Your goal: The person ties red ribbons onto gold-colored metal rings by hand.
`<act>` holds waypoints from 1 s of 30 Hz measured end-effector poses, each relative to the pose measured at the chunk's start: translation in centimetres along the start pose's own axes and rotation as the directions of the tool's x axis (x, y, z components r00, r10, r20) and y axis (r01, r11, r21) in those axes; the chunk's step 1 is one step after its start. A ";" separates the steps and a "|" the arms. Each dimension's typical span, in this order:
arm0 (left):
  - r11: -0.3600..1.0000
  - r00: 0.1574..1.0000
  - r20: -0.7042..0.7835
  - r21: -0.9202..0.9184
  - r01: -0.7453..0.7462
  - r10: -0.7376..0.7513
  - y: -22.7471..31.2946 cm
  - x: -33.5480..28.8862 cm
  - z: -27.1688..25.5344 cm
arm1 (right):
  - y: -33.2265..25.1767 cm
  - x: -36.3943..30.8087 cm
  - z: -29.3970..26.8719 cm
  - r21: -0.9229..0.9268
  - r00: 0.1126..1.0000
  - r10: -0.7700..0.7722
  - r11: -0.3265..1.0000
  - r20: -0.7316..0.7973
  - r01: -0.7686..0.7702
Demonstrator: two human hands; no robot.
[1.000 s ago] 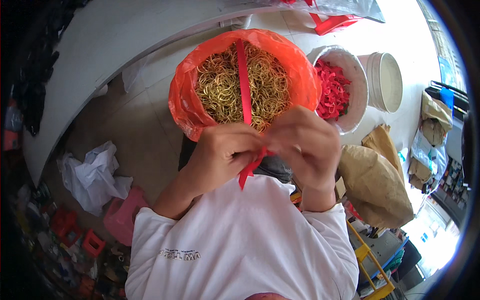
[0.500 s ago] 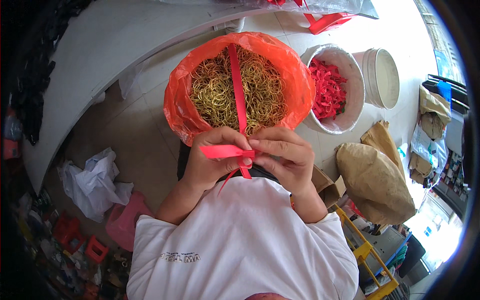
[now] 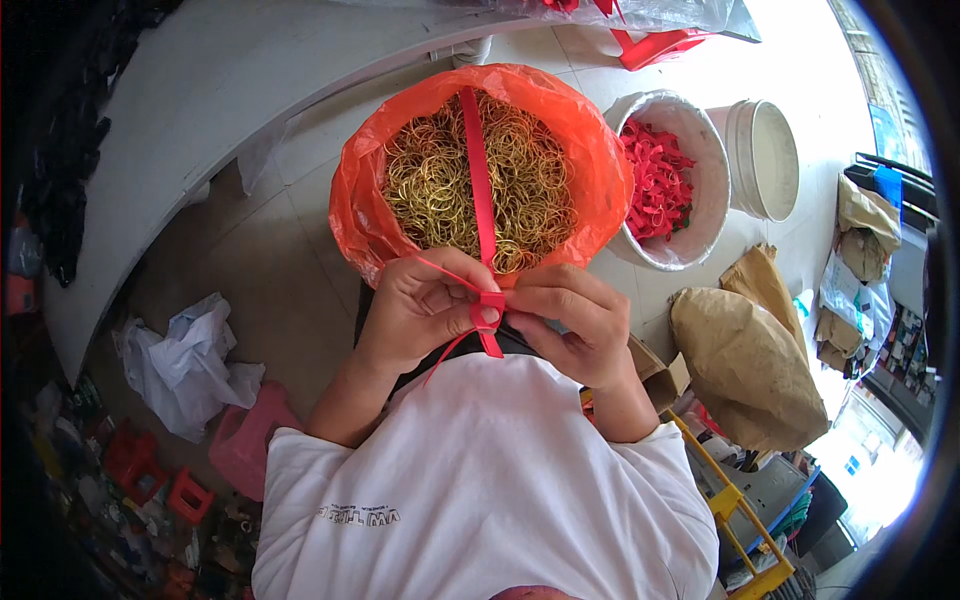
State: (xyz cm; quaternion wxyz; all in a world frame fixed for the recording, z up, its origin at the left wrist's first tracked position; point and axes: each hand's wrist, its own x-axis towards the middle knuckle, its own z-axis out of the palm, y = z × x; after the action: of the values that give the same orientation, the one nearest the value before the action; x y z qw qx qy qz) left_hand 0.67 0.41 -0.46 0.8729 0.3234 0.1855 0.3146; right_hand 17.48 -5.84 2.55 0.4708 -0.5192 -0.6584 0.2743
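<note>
A red ribbon runs from the far rim of an orange plastic bag down to my hands, crossing over a heap of gold-coloured rings. Close to my chest, the ribbon is folded into a small loop or knot. My left hand pinches this folded part between thumb and fingers, with one thin end sticking out above it and another hanging below. From the other side, my right hand holds the ribbon at the knot with its fingertips. Whether a ring sits inside the fold is hidden.
Right of the bag stands a white bucket of red ribbon pieces, with a second pale bucket beside it. A grey tabletop curves along the upper left. A brown sack, a yellow metal frame and red stools stand around me.
The ribbon end at my left hand has turned from broad side to edge-on and now points up and left. The knot looks more compact. Both hands have stayed in nearly the same place.
</note>
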 end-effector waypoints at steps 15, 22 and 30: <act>0.666 0.987 0.087 0.730 -0.155 0.134 0.7 0.4 -0.1 | 6.0 2.3 -2.0 -0.761 0.982 0.184 0.630 -0.050 -0.157; 0.684 0.985 0.078 0.711 -0.164 0.154 0.5 0.9 0.0 | 5.3 3.1 -1.2 -0.721 0.969 0.188 0.648 -0.162 -0.246; 0.746 0.996 -0.006 0.663 -0.062 0.088 0.8 0.5 -0.7 | 3.6 2.4 -2.5 -0.295 0.891 0.367 0.849 -0.266 -0.438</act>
State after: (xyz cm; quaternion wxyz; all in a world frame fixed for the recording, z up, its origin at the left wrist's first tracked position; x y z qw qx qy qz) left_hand 0.37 1.55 -0.47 0.6850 0.6126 0.2879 0.2694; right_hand 21.21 -2.74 1.31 0.3672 -0.7456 -0.5215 0.1931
